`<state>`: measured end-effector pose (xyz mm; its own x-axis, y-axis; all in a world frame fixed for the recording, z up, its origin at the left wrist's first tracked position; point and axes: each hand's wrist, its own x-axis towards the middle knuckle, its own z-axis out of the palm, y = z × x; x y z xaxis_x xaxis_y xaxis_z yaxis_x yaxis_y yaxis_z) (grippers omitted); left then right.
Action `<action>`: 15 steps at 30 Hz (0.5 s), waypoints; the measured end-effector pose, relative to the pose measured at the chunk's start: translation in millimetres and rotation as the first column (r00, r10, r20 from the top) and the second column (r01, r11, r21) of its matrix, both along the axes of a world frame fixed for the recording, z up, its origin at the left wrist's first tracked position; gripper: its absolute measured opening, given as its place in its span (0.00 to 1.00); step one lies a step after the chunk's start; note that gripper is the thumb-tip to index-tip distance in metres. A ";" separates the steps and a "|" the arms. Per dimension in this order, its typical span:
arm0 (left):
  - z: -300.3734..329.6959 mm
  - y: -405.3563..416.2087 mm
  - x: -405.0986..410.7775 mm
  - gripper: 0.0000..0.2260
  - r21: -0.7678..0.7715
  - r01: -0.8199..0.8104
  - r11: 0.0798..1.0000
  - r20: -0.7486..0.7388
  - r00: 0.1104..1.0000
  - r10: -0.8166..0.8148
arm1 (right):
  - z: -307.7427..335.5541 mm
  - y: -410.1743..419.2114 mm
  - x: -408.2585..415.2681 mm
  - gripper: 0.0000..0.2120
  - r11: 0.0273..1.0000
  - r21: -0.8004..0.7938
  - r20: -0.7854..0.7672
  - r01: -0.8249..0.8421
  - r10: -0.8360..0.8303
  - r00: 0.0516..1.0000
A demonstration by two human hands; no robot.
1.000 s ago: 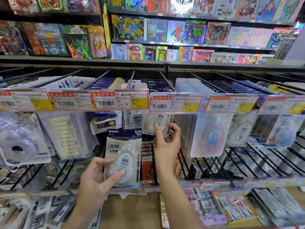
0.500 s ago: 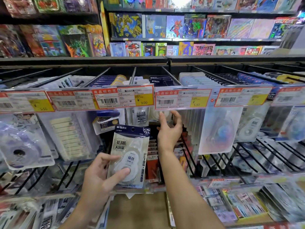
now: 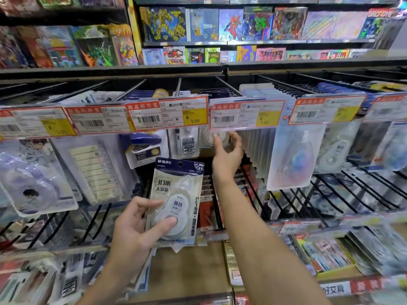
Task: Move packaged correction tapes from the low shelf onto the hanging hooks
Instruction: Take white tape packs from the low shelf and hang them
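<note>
My left hand (image 3: 136, 225) grips a packaged correction tape (image 3: 176, 201) with a dark blue header and a white dispenser, thumb pressed on its front, held upright below the hooks. My right hand (image 3: 226, 155) reaches up under the price tags and holds a hanging clear pack with a white correction tape (image 3: 220, 137), fingers curled round it. The tag with 5.80 (image 3: 246, 114) hides the top of that pack and the hook it hangs from.
A row of black hooks (image 3: 229, 86) carries stationery packs behind red and yellow price tags. A blue correction tape pack (image 3: 295, 159) hangs to the right. A wooden low shelf (image 3: 191, 269) lies below. Toy boxes (image 3: 231, 25) fill the upper shelves.
My right hand has risen with the hanging pack, up under the price tag. My left hand has lifted its pack slightly. The view has moved closer to the hooks.
</note>
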<state>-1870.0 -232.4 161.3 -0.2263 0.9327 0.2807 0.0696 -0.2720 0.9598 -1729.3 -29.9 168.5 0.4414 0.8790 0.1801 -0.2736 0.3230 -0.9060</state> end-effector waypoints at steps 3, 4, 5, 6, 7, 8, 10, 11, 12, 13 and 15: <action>-0.4 -2.3 8.5 0.15 0.019 0.022 1.000 0.042 0.999 -0.023 | -6.7 -11.3 3.7 0.23 0.997 -0.064 0.037 -0.043 0.046 0.998; -0.6 -3.4 11.2 0.15 0.026 0.030 0.999 0.049 0.998 -0.031 | -8.8 -19.6 5.2 0.28 0.990 -0.118 0.067 -0.073 0.081 0.994; -1.4 -3.6 13.2 0.15 0.033 0.030 0.999 0.057 0.998 -0.032 | -9.1 -29.8 7.5 0.32 0.979 -0.175 0.094 -0.106 0.124 0.988; -1.5 -4.2 15.6 0.15 0.041 0.029 0.999 0.063 0.998 -0.032 | -9.4 -41.7 10.5 0.33 0.965 -0.223 0.120 -0.137 0.166 0.979; -1.6 -4.5 17.6 0.16 0.046 0.024 0.999 0.065 0.998 -0.027 | -10.6 -53.8 14.4 0.32 0.951 -0.255 0.134 -0.174 0.213 0.968; -1.2 -4.3 20.0 0.16 0.053 0.017 0.998 0.064 0.998 -0.021 | -12.0 -65.2 20.0 0.30 0.938 -0.274 0.169 -0.214 0.266 0.949; 0.0 -4.4 24.6 0.16 0.076 0.016 0.997 0.067 0.998 -0.021 | -17.7 -86.8 35.1 0.22 0.914 -0.297 0.336 -0.275 0.370 0.866; 1.6 -3.9 27.8 0.16 0.089 0.023 0.996 0.072 0.997 -0.029 | -20.5 -95.2 44.2 0.18 0.912 -0.301 0.457 -0.278 0.394 0.797; 3.5 -3.1 31.4 0.16 0.097 0.031 0.995 0.071 0.997 -0.038 | -24.3 -102.4 54.0 0.16 0.916 -0.309 0.582 -0.257 0.396 0.710; 5.9 -1.5 35.0 0.16 0.106 0.036 0.994 0.064 0.997 -0.043 | -26.8 -109.5 64.1 0.15 0.927 -0.304 0.701 -0.220 0.373 0.608; 13.2 3.3 42.6 0.17 0.131 0.040 0.991 0.050 0.998 -0.047 | -31.3 -122.3 81.0 0.19 0.963 -0.255 0.889 -0.083 0.267 0.373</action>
<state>-1827.4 -229.1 174.4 -0.2040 0.8983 0.3892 0.0055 -0.3965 0.9180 -1648.3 -152.2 137.2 -0.0742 0.9687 0.2370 0.7084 0.2185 -0.6712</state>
